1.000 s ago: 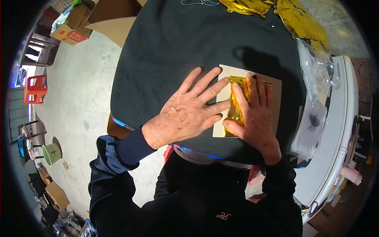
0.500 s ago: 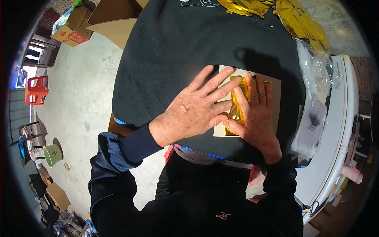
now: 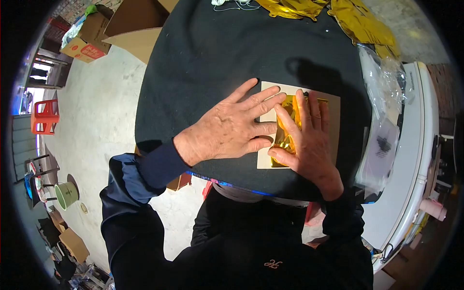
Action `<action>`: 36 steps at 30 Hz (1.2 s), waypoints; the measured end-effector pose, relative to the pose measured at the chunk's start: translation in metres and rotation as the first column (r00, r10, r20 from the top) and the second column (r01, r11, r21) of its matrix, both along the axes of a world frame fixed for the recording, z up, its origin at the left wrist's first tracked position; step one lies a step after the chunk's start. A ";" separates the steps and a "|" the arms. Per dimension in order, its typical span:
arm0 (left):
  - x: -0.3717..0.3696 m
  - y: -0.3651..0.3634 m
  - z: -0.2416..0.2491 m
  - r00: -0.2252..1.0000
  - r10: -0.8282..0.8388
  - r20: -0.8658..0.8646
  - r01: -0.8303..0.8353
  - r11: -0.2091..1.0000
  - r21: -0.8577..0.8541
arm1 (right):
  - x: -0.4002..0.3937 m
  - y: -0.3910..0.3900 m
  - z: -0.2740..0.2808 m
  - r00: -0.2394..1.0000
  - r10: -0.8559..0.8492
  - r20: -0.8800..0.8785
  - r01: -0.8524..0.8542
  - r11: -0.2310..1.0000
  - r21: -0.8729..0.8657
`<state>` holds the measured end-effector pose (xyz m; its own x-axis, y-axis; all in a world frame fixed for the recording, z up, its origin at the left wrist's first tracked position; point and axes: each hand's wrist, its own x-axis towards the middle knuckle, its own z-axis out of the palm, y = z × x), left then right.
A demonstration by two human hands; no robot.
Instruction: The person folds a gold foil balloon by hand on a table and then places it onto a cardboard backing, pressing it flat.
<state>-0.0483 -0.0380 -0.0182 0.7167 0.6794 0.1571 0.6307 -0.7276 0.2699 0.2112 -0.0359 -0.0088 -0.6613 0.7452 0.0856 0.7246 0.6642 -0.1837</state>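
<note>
A gold foil piece (image 3: 284, 141), creased and shiny, lies on a beige card (image 3: 265, 161) on the black-covered table (image 3: 203, 63). My right hand (image 3: 311, 140) rests flat on the foil with its fingers stretched out and thumb spread over the foil's lower part. My left hand (image 3: 227, 125) is spread open beside it, its fingertips at the left edge of the foil and over the card. Part of the foil is hidden under my right hand.
More gold foil (image 3: 362, 24) lies at the table's far right edge, with white string (image 3: 232, 5) beyond the middle. Clear plastic bags (image 3: 382, 140) line the right edge. Cardboard boxes (image 3: 135, 41), a red stool (image 3: 45, 117) and a green bucket (image 3: 66, 194) stand left.
My left hand has shifted slightly left, its fingers still spread. My right hand remains on the foil. The whole view has moved a little.
</note>
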 end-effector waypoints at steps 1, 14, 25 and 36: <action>-0.001 0.001 -0.001 1.000 -0.004 0.004 0.004 1.000 0.022 | 0.000 0.000 0.000 1.000 0.001 -0.002 -0.001 1.000 -0.001; -0.009 0.014 -0.003 0.998 -0.063 -0.013 0.064 0.996 0.066 | 0.002 0.000 0.005 0.997 0.034 -0.067 -0.034 0.999 0.000; -0.018 0.023 0.001 0.987 -0.110 0.114 0.123 0.985 -0.118 | 0.003 0.000 0.003 0.992 0.044 -0.120 -0.043 0.999 0.012; -0.020 0.026 0.003 0.976 -0.086 0.199 0.137 0.956 -0.259 | 0.003 0.002 -0.004 0.987 0.060 -0.147 -0.050 0.996 0.071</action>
